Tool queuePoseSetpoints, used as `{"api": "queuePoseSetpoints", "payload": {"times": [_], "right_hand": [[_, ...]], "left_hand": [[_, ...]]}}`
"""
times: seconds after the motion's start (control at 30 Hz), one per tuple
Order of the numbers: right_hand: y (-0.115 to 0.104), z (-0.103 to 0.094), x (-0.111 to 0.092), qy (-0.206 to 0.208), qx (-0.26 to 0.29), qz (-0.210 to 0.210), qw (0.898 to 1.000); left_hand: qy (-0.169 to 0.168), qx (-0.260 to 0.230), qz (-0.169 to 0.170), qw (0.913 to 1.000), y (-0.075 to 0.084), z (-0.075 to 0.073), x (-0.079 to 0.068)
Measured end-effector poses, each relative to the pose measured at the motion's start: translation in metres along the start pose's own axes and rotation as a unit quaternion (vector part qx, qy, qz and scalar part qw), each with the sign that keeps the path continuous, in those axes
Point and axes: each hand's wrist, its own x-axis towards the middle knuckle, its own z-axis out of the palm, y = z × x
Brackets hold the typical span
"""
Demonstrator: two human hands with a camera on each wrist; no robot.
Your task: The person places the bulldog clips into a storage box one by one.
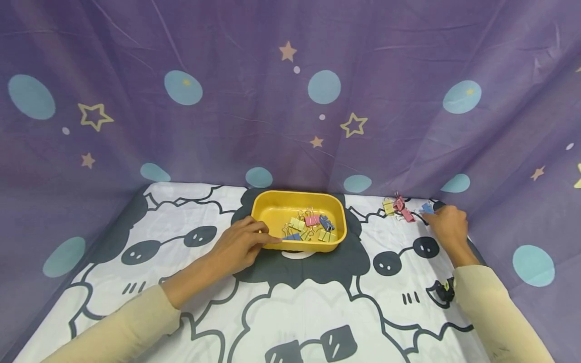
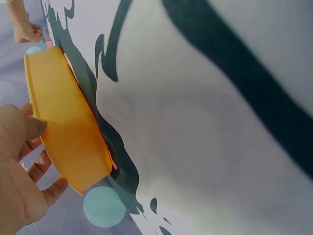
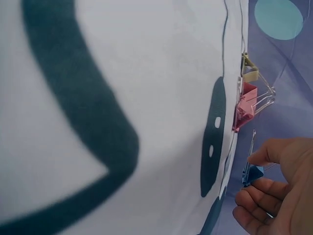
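Over on the left, the left hand [image 1: 239, 243] is gripping the yellow plastic tray [image 1: 271, 214] by its near left corner, the thumb lying along the near rim and the fingers curling over the left end. Out on the far right, the right hand [image 1: 449, 229] is pinching a blue binder clip [image 3: 254, 174] between thumb and fingers, right by the back edge of the white sheep-print cloth [image 1: 299, 312]. Just beside that pinch, two pink binder clips [image 1: 407, 216] are lying close together, and a yellow binder clip [image 1: 389, 207] is sitting at their left, silver wire handles poking out.

Back inside the tray, a small cluster is gathering toward the middle and right: pale yellow clips [image 1: 297, 224], a pink clip [image 1: 312, 220] between them and a dark blue clip [image 1: 326, 223], plus another blue clip [image 1: 292, 237] showing low against the near wall. The tray's left part is showing bare floor. Both arms are reaching in wide apart, cream sleeves [image 1: 131, 327] covering the forearms, while a purple curtain [image 1: 254, 40] with stars and turquoise spots is hanging behind.
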Motion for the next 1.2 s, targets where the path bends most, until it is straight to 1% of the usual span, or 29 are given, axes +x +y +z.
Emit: {"api": "queuePoseSetpoints", "payload": {"times": [0.2,0.33,0.43,0.6,0.83,1.07,1.2], "right_hand": [[0.000,-0.005,-0.004,0.021,0.015,-0.021,0.999],[-0.007,-0.010,-0.008,0.033,0.013,-0.039,0.999],[-0.018,-0.014,-0.014,0.036,0.015,-0.056,0.998],[-0.042,-0.019,-0.023,0.037,0.029,-0.085,0.995],[-0.073,-0.019,-0.033,0.040,0.047,-0.134,0.989],[-0.103,-0.019,-0.041,0.034,0.063,-0.159,0.985],[-0.119,-0.018,-0.044,0.031,0.080,-0.177,0.980]], "left_hand": [[0.000,0.001,0.001,1.0000,0.000,0.001,0.000],[0.000,0.002,0.005,1.0000,0.000,0.001,0.000],[0.001,0.000,0.005,1.0000,-0.001,0.000,0.000],[0.003,-0.004,-0.005,1.0000,-0.001,0.000,0.000],[0.002,-0.007,-0.009,0.9999,0.000,0.000,0.000],[-0.001,-0.006,-0.006,1.0000,0.000,0.000,0.000],[-0.003,-0.005,-0.005,1.0000,0.000,0.000,-0.001]]}}
